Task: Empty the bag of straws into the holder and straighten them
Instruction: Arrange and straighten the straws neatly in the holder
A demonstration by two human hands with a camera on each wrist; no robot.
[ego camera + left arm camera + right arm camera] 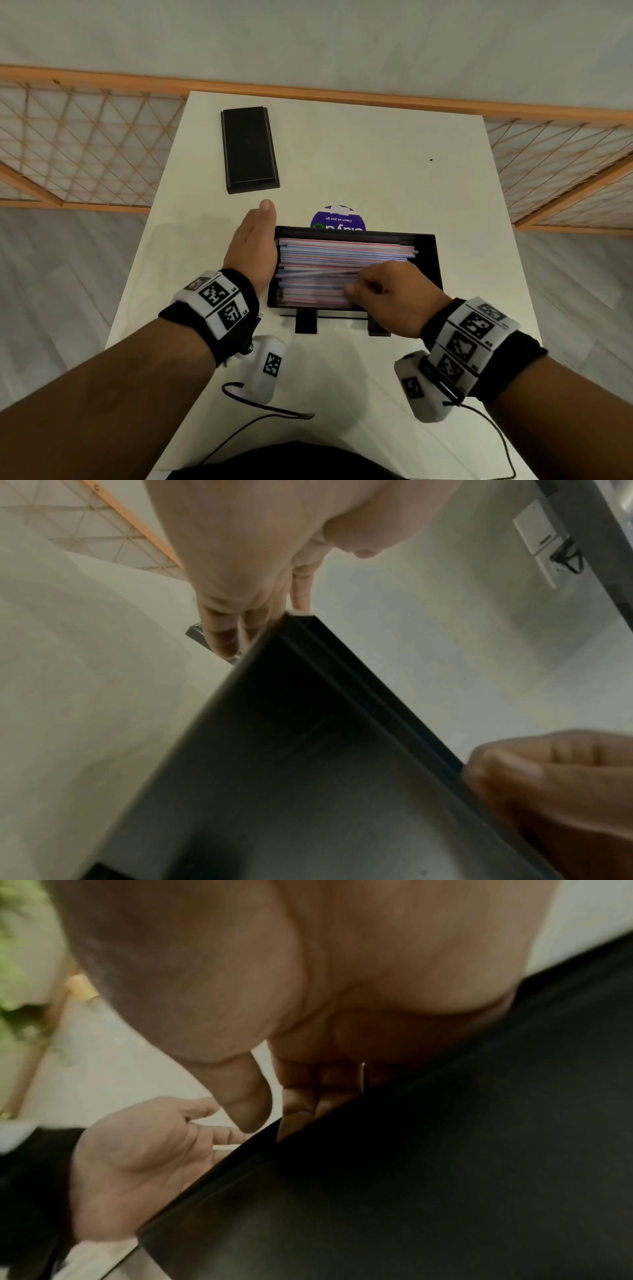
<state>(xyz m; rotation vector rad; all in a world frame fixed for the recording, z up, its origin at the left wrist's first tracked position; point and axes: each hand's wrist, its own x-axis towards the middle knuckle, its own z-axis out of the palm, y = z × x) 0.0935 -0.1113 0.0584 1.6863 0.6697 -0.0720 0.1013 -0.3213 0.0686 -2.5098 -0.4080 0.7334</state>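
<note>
A black holder (pixel 426 241) stands on the white table (pixel 394 164), full of pink, blue and white straws (pixel 342 251) lying lengthwise. One straw (pixel 318 273) lies slanted across the pile. My left hand (pixel 255 236) is flat, fingers straight, pressed against the holder's left end wall. My right hand (pixel 356 281) reaches into the holder from the front right, fingers and thumb curled on the pile, pinching the slanted straw's end. In the left wrist view the left hand (pixel 260 561) lies along the holder's wall (pixel 308 750). The right wrist view shows the right hand's thumb (pixel 246 1104) dipping behind the holder's rim (pixel 411 1177).
A purple-labelled bag (pixel 337 217) lies just behind the holder, mostly hidden. A black rectangular lid (pixel 250 149) rests at the far left of the table. Wooden lattice railings (pixel 85 144) flank the table. Sensor cables (pixel 267 407) trail near the front edge.
</note>
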